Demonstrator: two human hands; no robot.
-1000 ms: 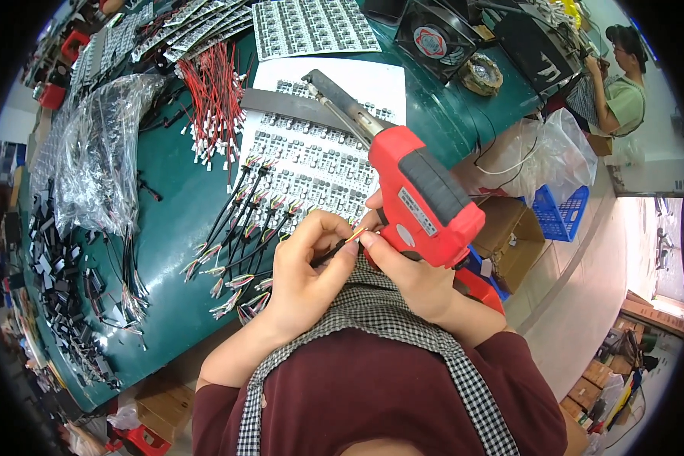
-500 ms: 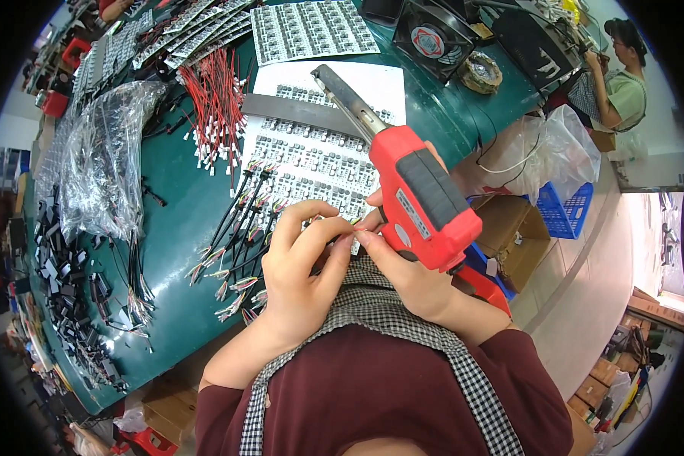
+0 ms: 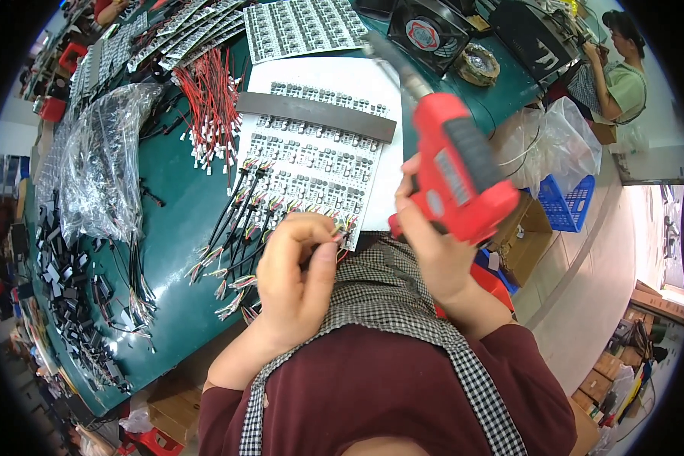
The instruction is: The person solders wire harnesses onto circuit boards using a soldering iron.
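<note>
My right hand (image 3: 438,262) grips a red pistol-shaped soldering gun (image 3: 452,171) with a metal barrel and dark tip. It is slightly blurred and held above the table, its barrel slanting up and left. My left hand (image 3: 290,273) is closed in a pinch at the near edge of a white circuit board panel (image 3: 311,156); thin coloured wires (image 3: 337,236) show at its fingertips. Black cables with stripped coloured ends (image 3: 239,216) lie along the panel's left near side. Across the panel rests a flat grey metal bar (image 3: 315,118).
Red wires with white connectors (image 3: 207,114), a clear plastic bag (image 3: 102,159) and small black parts (image 3: 64,289) lie left on the green table (image 3: 178,281). More board panels (image 3: 304,29) and a fan (image 3: 427,36) stand farther back. Another person (image 3: 623,72) sits at far right.
My right hand has moved right with the soldering gun, away from my left hand. The gun's barrel has swung right, off the panel. My left hand stays near the panel's edge, pinching the wires.
</note>
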